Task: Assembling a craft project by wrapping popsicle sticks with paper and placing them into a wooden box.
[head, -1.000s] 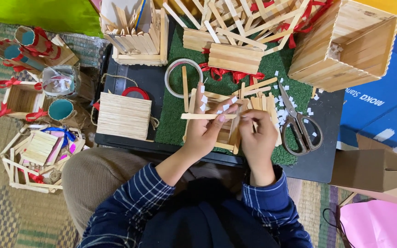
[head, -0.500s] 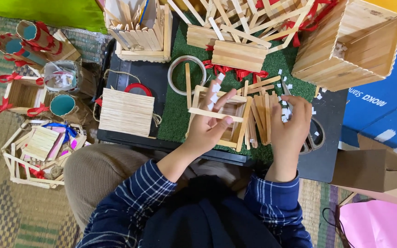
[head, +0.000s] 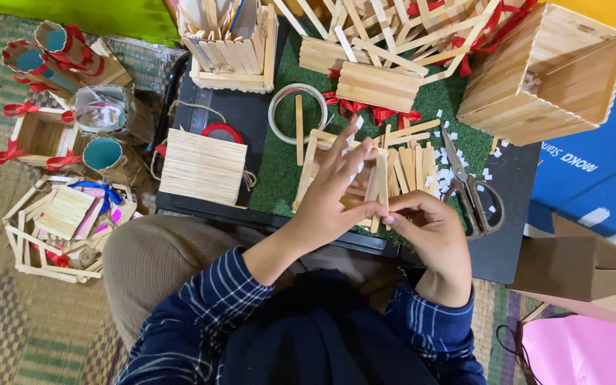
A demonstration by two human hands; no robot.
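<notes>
1. The wooden craft stick [head: 381,191] stands roughly upright over the green mat [head: 279,167], pinched at its lower end between both hands, just above the near edge of the surface.
2. It looks light, thin and stiff, with smooth flat faces; it would likely snap if bent across its width, so a hold on the narrow edges near one end seems safest.
3. The left hand [head: 333,203] has thumb and forefinger closed in a narrow grip on the stick, its other fingers spread over the half-built stick frame [head: 315,153] lying beneath.
4. The right hand [head: 429,232] meets it from the other side, fingertips closed on the same lower end of the stick.
5. Loose sticks [head: 411,164] lie side by side just right of the hands, touching one another.
6. Scissors [head: 473,196] rest near them, amid small white paper scraps [head: 458,135].
7. A tape roll [head: 297,114] sits beyond the frame on the mat.
8. A flat stick panel [head: 203,166] lies to the left on the black surface [head: 515,235].
9. Finished stick boxes [head: 547,71] stand at the far side, and ribbon-trimmed ones [head: 37,135] rest on the floor, well apart.
</notes>
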